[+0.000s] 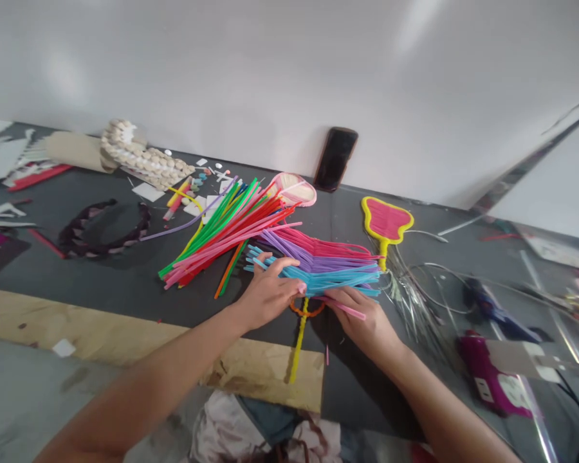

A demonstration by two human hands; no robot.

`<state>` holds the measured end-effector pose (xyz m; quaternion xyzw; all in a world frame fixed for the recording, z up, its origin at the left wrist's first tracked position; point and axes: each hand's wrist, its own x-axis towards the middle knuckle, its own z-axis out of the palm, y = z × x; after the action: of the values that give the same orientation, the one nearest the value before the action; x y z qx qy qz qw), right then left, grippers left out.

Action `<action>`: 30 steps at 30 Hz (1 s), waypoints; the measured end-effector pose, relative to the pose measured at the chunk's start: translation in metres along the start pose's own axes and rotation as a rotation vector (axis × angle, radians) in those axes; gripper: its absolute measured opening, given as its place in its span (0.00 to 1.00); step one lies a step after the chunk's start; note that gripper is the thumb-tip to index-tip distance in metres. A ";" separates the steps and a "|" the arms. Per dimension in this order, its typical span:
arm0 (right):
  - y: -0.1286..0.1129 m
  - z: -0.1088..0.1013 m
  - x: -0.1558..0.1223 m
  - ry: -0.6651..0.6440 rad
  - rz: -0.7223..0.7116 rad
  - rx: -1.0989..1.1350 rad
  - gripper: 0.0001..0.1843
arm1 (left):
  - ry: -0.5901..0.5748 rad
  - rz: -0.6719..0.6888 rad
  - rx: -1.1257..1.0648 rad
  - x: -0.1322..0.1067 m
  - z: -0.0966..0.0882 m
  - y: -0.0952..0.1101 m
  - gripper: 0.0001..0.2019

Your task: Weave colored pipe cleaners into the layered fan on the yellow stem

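Observation:
A layered craft of pipe cleaners point(338, 275) lies in front of me, with red-pink, purple and blue bands bent at the middle. Below its middle are an orange curved piece point(313, 314) and a twisted yellow stem point(298, 347). My left hand point(270, 292) grips the lower left of the blue band, thumb near the middle and some fingers reaching over it. At the lower right edge, my right hand point(359, 319) is closed on a pink pipe cleaner point(351, 311), its fingertips partly hidden against the blue band.
Loose coloured pipe cleaners point(217, 241) lie left of the craft. Behind stand a phone point(336, 159) and a pink fan shape with yellow edging point(387, 218). A dark braided headband point(103, 231) lies left; wires point(415, 302) and a magenta glue gun point(487, 373) lie right.

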<state>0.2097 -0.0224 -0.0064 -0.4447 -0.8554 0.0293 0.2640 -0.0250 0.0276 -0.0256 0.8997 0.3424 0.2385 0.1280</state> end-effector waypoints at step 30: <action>0.000 0.018 0.010 -0.061 0.154 0.173 0.09 | 0.022 -0.107 -0.071 0.008 -0.008 0.009 0.13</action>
<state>0.1961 -0.0114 -0.0180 -0.4837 -0.8207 0.1365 0.2719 -0.0196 0.0270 -0.0125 0.8725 0.3825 0.2532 0.1685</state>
